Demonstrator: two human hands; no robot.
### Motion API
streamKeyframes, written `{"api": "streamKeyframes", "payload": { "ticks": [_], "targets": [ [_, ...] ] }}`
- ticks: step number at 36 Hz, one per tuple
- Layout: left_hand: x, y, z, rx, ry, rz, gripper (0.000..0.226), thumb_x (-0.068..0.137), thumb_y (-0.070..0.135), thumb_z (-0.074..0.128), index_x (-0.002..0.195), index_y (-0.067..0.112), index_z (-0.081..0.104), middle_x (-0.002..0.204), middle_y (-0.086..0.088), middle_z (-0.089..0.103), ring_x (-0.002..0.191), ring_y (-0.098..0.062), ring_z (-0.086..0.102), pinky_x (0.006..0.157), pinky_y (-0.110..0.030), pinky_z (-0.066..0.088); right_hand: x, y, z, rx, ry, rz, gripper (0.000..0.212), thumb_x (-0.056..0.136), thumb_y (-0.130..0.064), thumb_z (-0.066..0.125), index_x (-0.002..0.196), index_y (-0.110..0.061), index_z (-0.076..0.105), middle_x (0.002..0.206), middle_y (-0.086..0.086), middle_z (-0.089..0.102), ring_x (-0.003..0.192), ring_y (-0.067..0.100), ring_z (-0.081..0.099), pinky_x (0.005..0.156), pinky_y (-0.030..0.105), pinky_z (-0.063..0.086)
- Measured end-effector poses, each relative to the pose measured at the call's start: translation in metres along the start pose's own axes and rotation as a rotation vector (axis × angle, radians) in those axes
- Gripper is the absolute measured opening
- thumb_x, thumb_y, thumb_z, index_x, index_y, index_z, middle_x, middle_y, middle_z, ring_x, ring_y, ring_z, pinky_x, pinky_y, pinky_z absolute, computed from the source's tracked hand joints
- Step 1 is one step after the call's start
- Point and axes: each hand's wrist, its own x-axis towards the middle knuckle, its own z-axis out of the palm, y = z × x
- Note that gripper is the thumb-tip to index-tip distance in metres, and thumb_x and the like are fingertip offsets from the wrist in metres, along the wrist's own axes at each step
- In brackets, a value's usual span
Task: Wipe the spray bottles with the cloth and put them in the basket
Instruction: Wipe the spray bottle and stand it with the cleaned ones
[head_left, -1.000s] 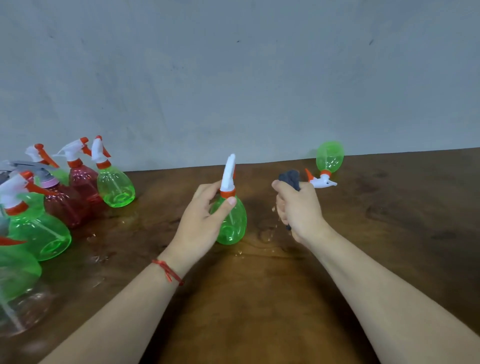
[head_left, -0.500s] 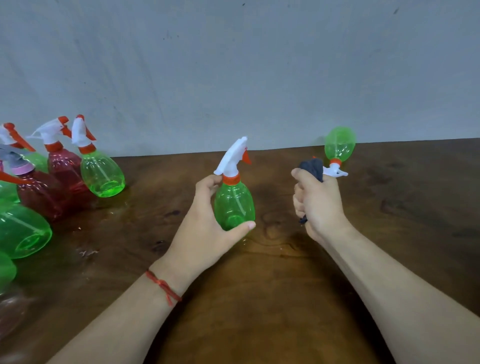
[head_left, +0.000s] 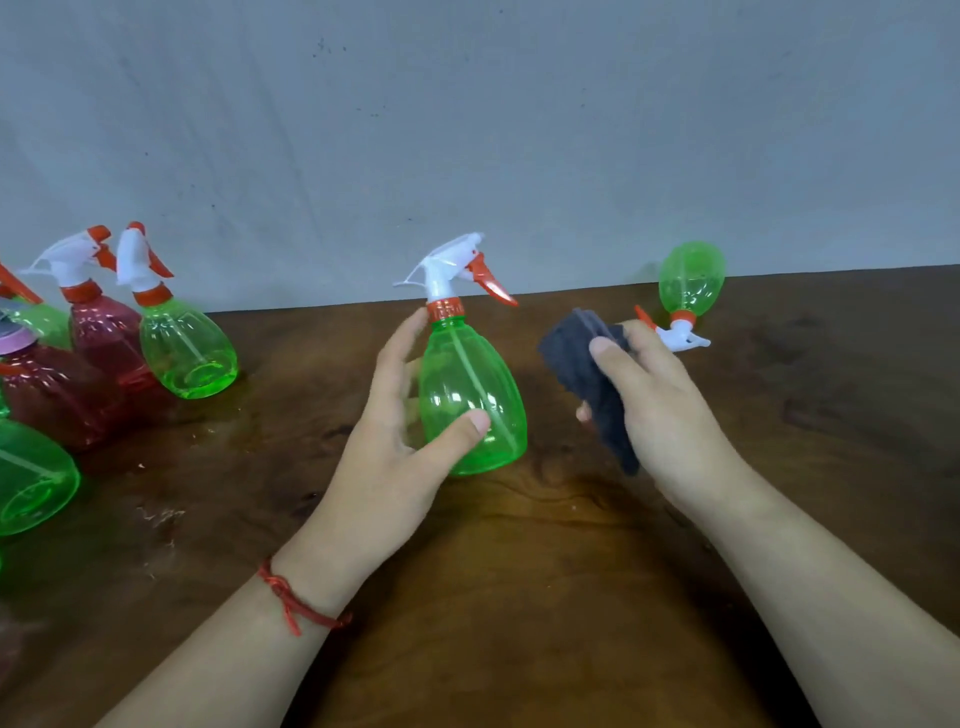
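— Hands first: what does each hold?
— Left hand (head_left: 395, 441) grips a green bottle (head_left: 470, 395), thumb across the front of its belly, fingers curled round the far side. Right hand (head_left: 660, 410) pinches a dark folded cloth (head_left: 587, 374), thumb on top, fingers beneath.
— Is that bottle upright?
— Roughly, its top leaning a little left. The white trigger head is up, and the orange nozzle points right. The base is low over the table (head_left: 519, 597); I cannot tell whether it touches the wood.
— Does the cloth touch it?
— No. It sits just beside the bottle on the right, with a gap between them.
— Any more bottles?
— A far bottle (head_left: 688, 283), also green, shows behind the right hand near the wall (head_left: 519, 130). Its white head is toward the viewer and its base toward the wall. At the left edge a cluster (head_left: 104, 353) of green and red ones stands close together, some cut off by the frame.
— Anything on the wrists?
— Red string (head_left: 291, 597) round the left one
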Motion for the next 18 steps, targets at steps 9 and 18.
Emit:
{"api": "streamKeyframes", "payload": {
  "ticks": [9, 18],
  "targets": [
    [-0.012, 0.007, 0.013, 0.011, -0.247, -0.030, 0.090, 0.090, 0.019, 0.086, 0.160, 0.042, 0.037, 0.150, 0.014, 0.058, 0.138, -0.018, 0.061, 0.112, -0.041, 0.053, -0.011, 0.013, 0.009, -0.176, -0.025, -0.430, 0.030, 0.108, -0.013, 0.058, 0.134, -0.027, 0.065, 0.127, -0.016, 0.071, 0.124, 0.011, 0.066, 0.107, 0.043, 0.053],
    [-0.011, 0.003, 0.014, 0.334, -0.242, 0.094, 0.124, 0.071, 0.024, 0.101, 0.166, 0.042, 0.023, 0.162, 0.016, 0.043, 0.146, -0.007, 0.050, 0.119, -0.028, 0.044, -0.016, 0.009, 0.009, -0.178, -0.113, -0.510, 0.042, 0.105, 0.007, 0.052, 0.133, -0.019, 0.070, 0.129, -0.010, 0.070, 0.129, 0.017, 0.063, 0.110, 0.033, 0.050]
  ]
}}
